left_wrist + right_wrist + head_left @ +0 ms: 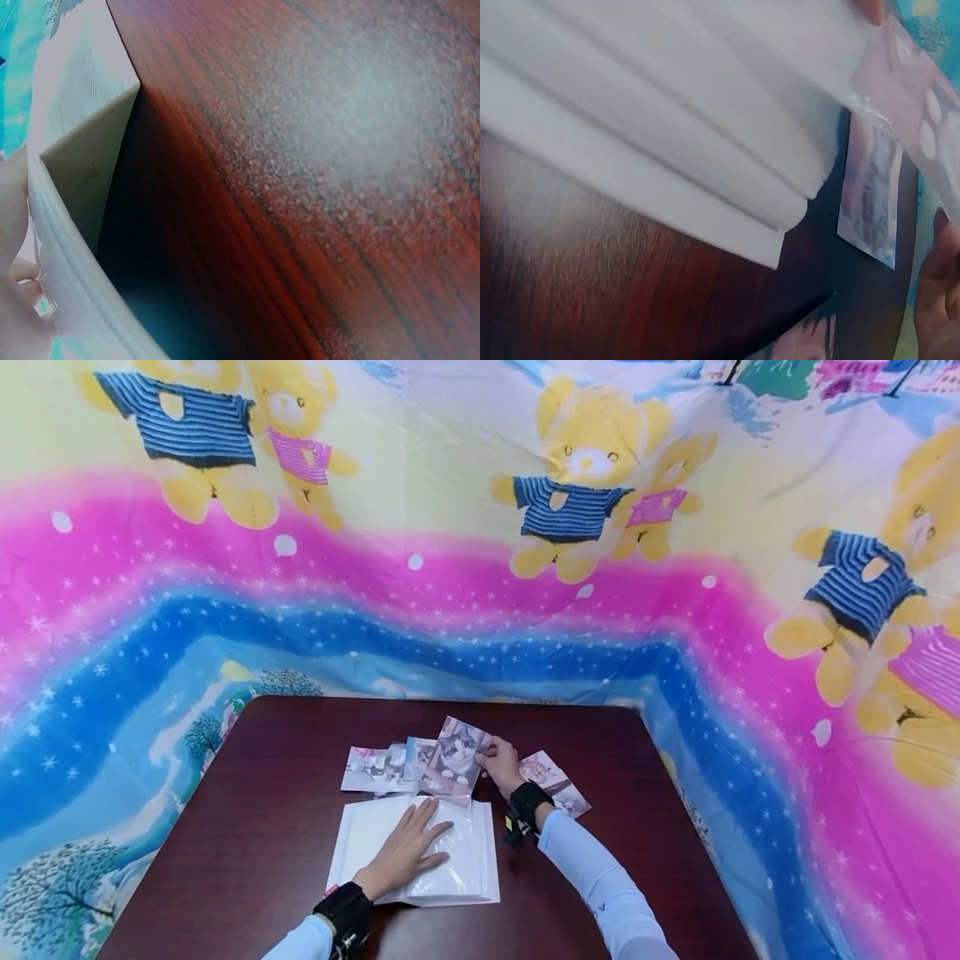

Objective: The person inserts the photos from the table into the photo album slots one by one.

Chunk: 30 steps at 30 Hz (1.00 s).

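An open white photo album [363, 831] with clear sleeves lies on the table. My left hand [408, 852] rests with spread fingers on its pages. Between thumb and fingers, my right hand [501, 762] pinches the right edge of a cat photo [454, 752]. The photo's lower end overlaps the clear sleeve at the album's top edge; in the right wrist view the photo [904, 94] meets the shiny plastic there. The left wrist view catches the album's raised lower edge [82, 255] and part of the left hand [15, 300].
Several overlapping photos [367, 768] lie beyond the album to the left. More photos [558, 785] lie to the right, partly behind the right wrist. The dark wooden table [247, 827] is backed by a cloth printed with bears [573, 510].
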Each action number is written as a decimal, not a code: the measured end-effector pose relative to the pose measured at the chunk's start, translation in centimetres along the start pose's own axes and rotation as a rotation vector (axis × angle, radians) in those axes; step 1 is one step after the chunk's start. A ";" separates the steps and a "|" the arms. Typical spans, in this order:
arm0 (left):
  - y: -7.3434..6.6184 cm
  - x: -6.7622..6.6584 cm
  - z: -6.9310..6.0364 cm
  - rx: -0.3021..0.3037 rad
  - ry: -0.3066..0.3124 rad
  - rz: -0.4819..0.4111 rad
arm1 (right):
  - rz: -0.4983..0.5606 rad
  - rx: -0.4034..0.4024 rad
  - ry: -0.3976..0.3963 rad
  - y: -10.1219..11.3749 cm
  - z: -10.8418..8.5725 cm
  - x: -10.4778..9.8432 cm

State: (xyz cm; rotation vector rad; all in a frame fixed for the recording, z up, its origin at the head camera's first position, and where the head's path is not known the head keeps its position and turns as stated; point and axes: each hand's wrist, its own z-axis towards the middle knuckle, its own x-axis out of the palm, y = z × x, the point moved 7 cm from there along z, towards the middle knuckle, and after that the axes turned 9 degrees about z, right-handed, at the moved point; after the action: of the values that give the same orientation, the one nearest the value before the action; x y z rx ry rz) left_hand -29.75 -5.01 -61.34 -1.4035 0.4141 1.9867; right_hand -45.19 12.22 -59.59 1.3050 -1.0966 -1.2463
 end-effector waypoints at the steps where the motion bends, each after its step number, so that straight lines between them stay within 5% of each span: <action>1: 0.1 0.0 0.0 -0.001 -0.003 0.001 | 0.013 0.011 0.004 -0.1 0.0 0.1; 7: 0.1 -0.2 -0.1 0.016 -0.046 0.010 | 0.030 0.049 0.055 -0.7 -0.4 0.3; 13: -0.2 -0.7 -0.1 0.041 -0.105 0.011 | 0.004 -0.018 0.080 0.0 0.0 0.4; 19: 0.0 -0.6 -0.2 0.022 -0.102 0.002 | -0.045 -0.084 0.168 1.0 0.4 0.9; 30: -0.3 -0.5 -0.2 0.010 -0.101 -0.012 | -0.392 -0.280 0.279 3.2 0.0 2.4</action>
State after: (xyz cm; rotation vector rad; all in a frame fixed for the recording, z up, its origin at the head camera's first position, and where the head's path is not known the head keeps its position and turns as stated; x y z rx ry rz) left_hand -29.32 -5.10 -60.95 -1.2901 0.3686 2.0337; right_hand -45.01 9.45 -56.64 1.4619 -0.4620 -1.3903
